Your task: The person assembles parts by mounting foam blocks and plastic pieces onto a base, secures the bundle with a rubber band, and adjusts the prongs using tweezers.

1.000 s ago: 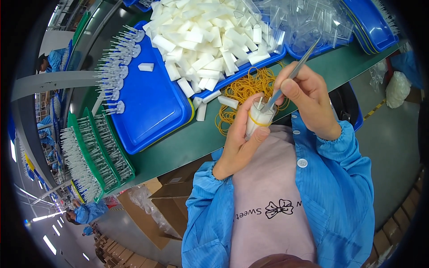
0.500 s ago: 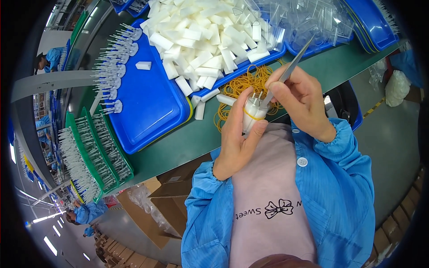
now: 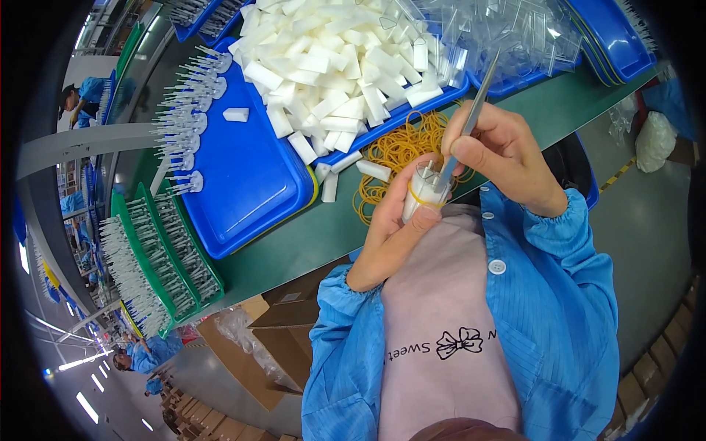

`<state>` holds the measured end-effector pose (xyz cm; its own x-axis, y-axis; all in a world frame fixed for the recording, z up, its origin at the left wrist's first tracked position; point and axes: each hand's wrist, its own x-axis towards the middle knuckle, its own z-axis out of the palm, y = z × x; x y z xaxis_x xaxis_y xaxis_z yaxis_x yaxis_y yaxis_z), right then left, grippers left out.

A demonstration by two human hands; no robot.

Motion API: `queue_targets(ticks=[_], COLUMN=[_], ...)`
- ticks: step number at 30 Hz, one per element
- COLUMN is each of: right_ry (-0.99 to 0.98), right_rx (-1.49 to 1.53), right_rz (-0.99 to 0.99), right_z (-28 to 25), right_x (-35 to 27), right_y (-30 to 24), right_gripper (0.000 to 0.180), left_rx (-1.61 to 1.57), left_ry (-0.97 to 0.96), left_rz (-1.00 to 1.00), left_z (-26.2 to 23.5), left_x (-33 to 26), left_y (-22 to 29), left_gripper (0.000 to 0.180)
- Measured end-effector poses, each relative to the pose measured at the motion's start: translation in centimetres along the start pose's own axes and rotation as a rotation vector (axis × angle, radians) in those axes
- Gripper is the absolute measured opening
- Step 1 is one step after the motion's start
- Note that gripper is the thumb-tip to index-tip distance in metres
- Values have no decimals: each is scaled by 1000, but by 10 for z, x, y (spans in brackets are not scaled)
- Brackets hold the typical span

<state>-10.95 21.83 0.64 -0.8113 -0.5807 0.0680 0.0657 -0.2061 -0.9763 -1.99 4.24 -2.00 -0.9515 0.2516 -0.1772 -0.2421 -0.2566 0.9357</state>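
Observation:
My left hand (image 3: 390,241) is closed around a small white cylindrical part (image 3: 418,207) with pins on its top, clear plastic about it and a yellow rubber band round its middle. My right hand (image 3: 507,151) grips metal tweezers (image 3: 479,101), their tips pointing down at the top edge of the part. Whether the tips pinch anything is too small to tell. Just beyond both hands lies a loose heap of yellow rubber bands (image 3: 401,147). White foam blocks (image 3: 323,66) are piled in a blue tray behind it, and a few stray blocks (image 3: 373,170) rest beside the bands.
At the left, a blue tray (image 3: 246,184) bears one foam block and a row of pinned white parts (image 3: 193,121) along its edge. Green racks (image 3: 158,253) of similar parts stand nearer. Clear plastic pieces (image 3: 507,37) fill a tray at the back right. Cardboard boxes (image 3: 294,323) stand below the table.
My right hand has shifted slightly right, and the tweezers stand steeper. The held part has moved slightly to the right and tilted. My left fingers sit a little lower around it.

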Motion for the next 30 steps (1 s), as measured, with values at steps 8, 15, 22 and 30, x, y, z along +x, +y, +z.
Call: queue_targets(ticks=[8,15,22,30], right_ry=[10,171,166,146], right_rx=[-69,96,53,-326], right_rz=[-134,-73,36,-123], right_z=[1,5,9,9], right_x=[-7,-1,-1,-3], right_y=[8,11,9,11], right_gripper=[14,18,20,15], left_rx=[-453,86,400,611], left_ry=[-245,-20,96,136], left_rz=[-134,5,158,205], left_z=[-10,-3,1,-3], left_x=[6,3,5,7], left_y=[-7,0,3,-2], left_gripper=[63,60,60,58])
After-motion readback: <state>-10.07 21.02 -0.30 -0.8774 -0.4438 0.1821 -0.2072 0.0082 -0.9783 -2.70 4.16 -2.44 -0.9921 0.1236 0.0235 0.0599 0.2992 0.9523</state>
